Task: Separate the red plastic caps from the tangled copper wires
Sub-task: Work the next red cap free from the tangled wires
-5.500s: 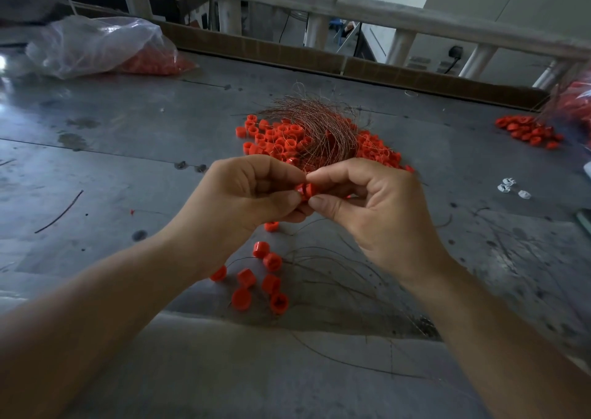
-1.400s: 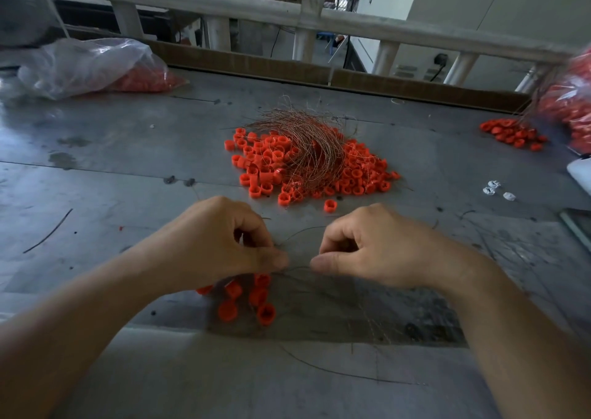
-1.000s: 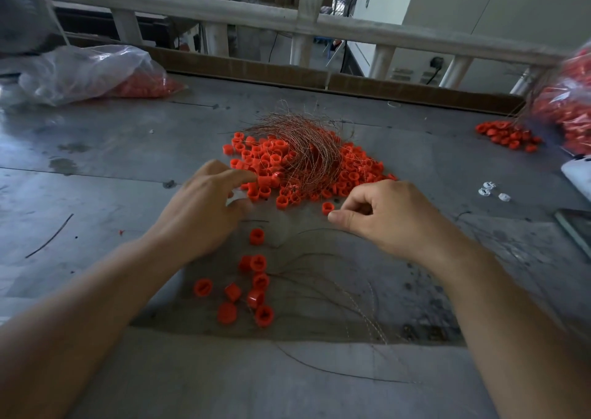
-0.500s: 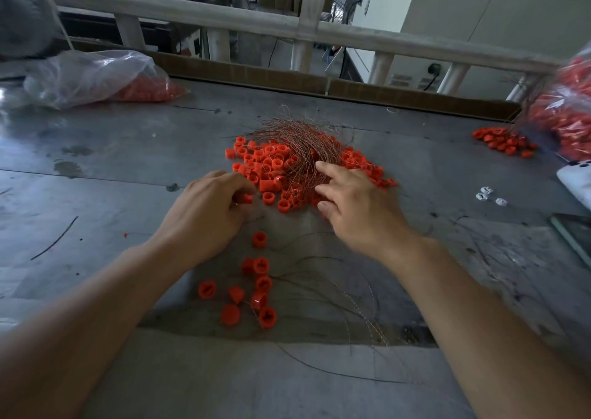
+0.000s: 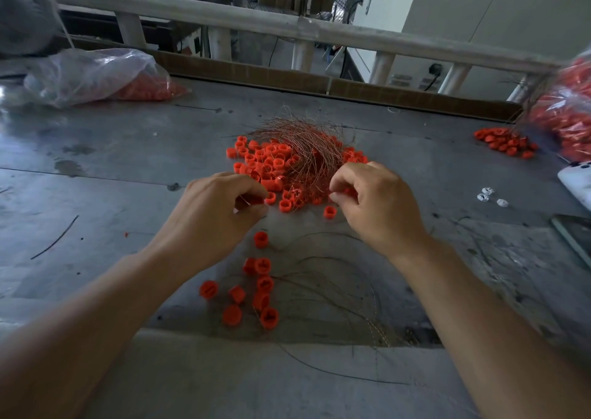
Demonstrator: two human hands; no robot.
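The grey worktop (image 5: 96, 194) bears a heap of red caps (image 5: 268, 162) tangled in copper wires (image 5: 303, 137) at its middle — loose caps (image 5: 262, 290) lie nearer. A clear bag (image 5: 96, 76) sits far left, a smaller heap (image 5: 503, 142) far right.

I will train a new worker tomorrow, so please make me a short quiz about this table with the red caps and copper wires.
1. True or false: the copper wires lie on top of the main cap pile.
2. On which side of that pile do the small white pieces lie? A) left B) right C) behind it
3. Fill in: the left hand and right hand work at the pile's ___ edge (nearest or farthest from the person).
Key: 1 true; 2 B; 3 nearest.
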